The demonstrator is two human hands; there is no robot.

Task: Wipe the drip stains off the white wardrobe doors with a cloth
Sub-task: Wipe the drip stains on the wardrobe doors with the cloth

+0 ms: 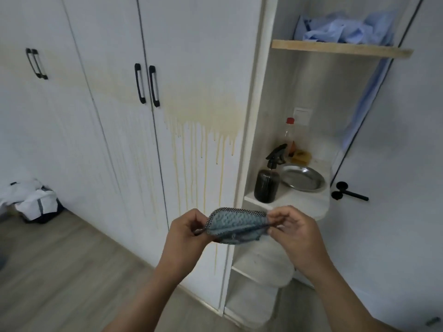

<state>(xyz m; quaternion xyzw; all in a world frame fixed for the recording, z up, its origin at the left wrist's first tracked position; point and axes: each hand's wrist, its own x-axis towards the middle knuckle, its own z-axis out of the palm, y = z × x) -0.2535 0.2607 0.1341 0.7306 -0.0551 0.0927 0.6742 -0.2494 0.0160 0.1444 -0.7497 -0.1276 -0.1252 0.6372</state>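
A small blue-grey cloth [236,226] with a dark mesh edge is stretched between my two hands in front of the wardrobe. My left hand [185,233] pinches its left end and my right hand [291,232] pinches its right end. The white wardrobe doors [115,130] stand ahead with black handles [146,84]. Yellowish drip stains [203,130] spread below the handles on the right door and run down in long streaks towards the floor. Fainter streaks mark the door to the left.
Right of the doors, open rounded shelves hold a dark spray bottle [267,182], a metal dish [303,178] and a red-capped bottle [288,135]. Blue fabric [345,27] lies on a wooden shelf above. A white door with a black handle [347,191] is at right. A bag of laundry [36,202] sits on the wood floor at left.
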